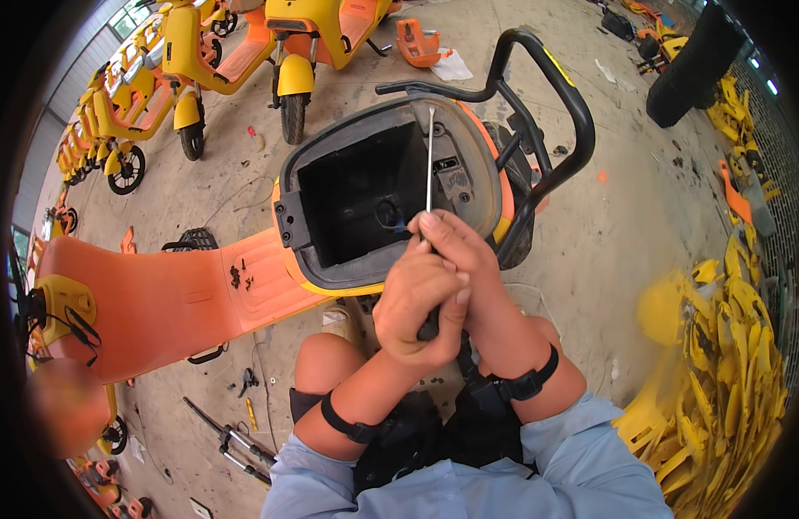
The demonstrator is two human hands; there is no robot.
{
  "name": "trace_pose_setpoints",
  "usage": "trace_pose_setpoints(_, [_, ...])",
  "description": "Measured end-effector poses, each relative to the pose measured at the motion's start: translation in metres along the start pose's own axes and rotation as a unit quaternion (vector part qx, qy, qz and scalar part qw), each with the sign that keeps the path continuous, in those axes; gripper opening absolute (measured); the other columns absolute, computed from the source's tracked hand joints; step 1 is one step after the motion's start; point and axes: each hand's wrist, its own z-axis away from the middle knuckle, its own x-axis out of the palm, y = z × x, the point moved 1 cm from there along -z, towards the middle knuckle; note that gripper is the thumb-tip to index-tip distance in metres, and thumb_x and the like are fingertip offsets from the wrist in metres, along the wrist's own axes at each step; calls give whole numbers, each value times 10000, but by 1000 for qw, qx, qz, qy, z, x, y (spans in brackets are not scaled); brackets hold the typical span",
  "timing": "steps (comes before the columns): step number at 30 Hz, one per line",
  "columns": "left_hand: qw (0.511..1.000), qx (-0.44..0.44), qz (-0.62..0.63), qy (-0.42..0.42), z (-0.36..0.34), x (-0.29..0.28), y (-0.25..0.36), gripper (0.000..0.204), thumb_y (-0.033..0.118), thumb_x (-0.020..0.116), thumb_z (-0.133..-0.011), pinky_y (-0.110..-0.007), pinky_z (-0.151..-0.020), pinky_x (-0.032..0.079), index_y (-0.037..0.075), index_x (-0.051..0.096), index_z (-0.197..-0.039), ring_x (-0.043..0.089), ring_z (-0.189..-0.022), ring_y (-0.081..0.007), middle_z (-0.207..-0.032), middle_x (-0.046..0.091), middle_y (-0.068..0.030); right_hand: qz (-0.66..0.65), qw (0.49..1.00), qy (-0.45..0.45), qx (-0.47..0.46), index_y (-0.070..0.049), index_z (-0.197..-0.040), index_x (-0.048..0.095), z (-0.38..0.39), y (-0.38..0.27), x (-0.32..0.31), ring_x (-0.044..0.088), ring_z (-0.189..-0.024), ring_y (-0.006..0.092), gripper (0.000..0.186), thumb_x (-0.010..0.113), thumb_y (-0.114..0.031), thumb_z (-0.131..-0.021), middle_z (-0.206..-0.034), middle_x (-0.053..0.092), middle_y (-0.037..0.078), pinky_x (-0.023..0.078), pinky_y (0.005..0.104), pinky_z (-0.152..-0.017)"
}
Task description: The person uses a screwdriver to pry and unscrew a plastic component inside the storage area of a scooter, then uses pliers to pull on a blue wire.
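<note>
A screwdriver (430,169) with a long bright shaft points away from me. Its tip lies over the dark plastic rim at the back of the seat opening; I cannot tell whether it touches. My left hand (417,303) is closed around the dark handle, mostly hidden by the fingers. Just ahead of it, my right hand (456,242) pinches where handle and shaft meet. Below the shaft is the open black storage box (348,199) of an orange and yellow electric scooter (175,294), with a small cable inside. A black tubular grab rail (581,121) rises behind the box.
Yellow and orange scooters (218,52) stand in rows at the far left. Yellow body panels (719,389) are heaped at the right. Small dark screws (244,275) lie on the scooter's footboard. An orange cover (417,43) and a black column-like object (698,65) are farther off.
</note>
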Motion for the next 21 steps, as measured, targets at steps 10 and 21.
trace_pose_setpoints(10, [1000,8,22,-20,23,-19,13,191,-49,748,-804,-481,-1020,497,17,692,-975,688,-918,-279,-926,679,-102,32,992,-124,19,1,-1113,601,5,13,-28,576,-709,82,265,583,-243,-1013,-874,651,83,474,216,-654])
trace_pose_setpoints(21, [997,-39,60,-20,28,-31,16,158,-35,700,-844,-509,-1039,477,-2,662,-994,688,-1074,-353,-994,715,-147,0,987,-158,17,17,-1348,481,8,16,-34,632,-877,138,396,550,-226,-1042,-1023,657,129,514,254,-745])
